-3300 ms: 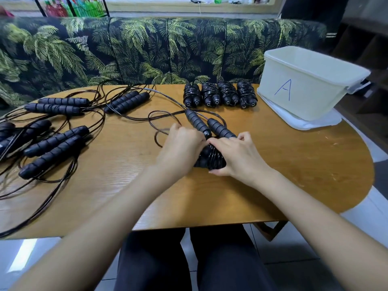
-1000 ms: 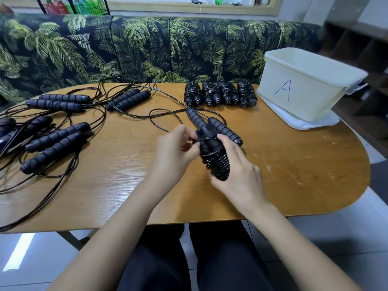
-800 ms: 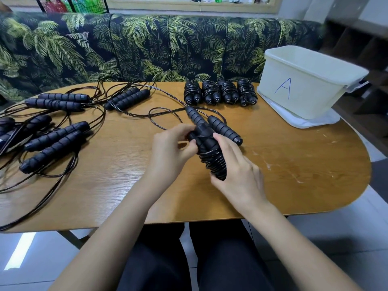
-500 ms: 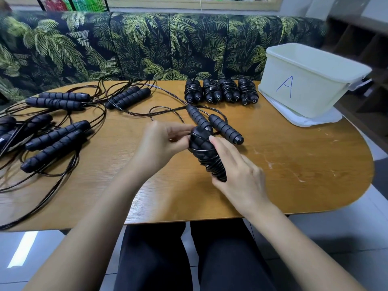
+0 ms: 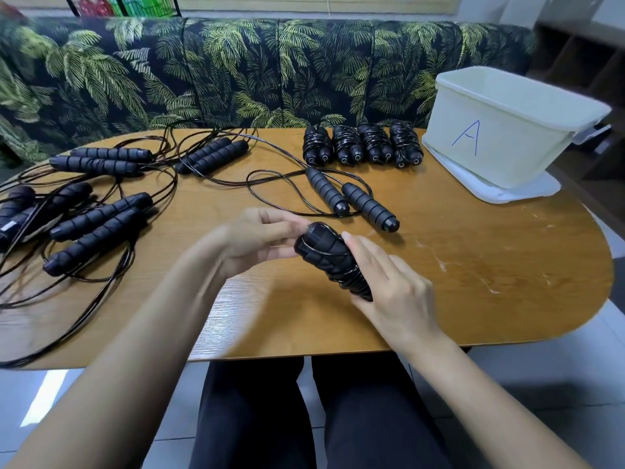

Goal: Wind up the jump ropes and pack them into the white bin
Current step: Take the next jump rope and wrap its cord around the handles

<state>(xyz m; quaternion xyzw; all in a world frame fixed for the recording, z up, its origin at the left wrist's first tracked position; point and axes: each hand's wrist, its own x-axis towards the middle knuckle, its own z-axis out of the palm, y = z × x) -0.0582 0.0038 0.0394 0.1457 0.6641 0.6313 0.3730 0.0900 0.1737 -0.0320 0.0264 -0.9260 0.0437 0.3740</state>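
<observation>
Left grip: my left grip (image 5: pixel 260 242) is curled at the top end of the wound jump rope (image 5: pixel 329 262), thumb and fingertips pinching it. The picture is blurred there, so I cannot tell which strand I pinch.
Right grip: my right grip (image 5: pixel 395 292) holds the lower end of the same bundle, fingers wrapped under it and forefinger laid along its side.
Wound jump rope: black, its cord coiled round both handles. It is tilted and held over the table (image 5: pixel 473 265) near the front edge, between my two grips.
Finished bundles: four finished bundles (image 5: pixel 346 143) lie side by side in a row at the far edge, just left of the white bin (image 5: pixel 500 130).
White bin: it sits at the table's far right with a blue letter A on its side, standing on a flat white lid (image 5: pixel 534 189). Its inside is hidden from me.
Loose jump rope: the loose jump rope (image 5: pixel 368 206) has two handles lying side by side just past my grips, its cord looping to the left.
Unwound ropes: the unwound ropes (image 5: pixel 98 216) spread handles and tangled cords over the table's left half.
Behind: a palm-print sofa (image 5: pixel 236 69) runs along the far side.
</observation>
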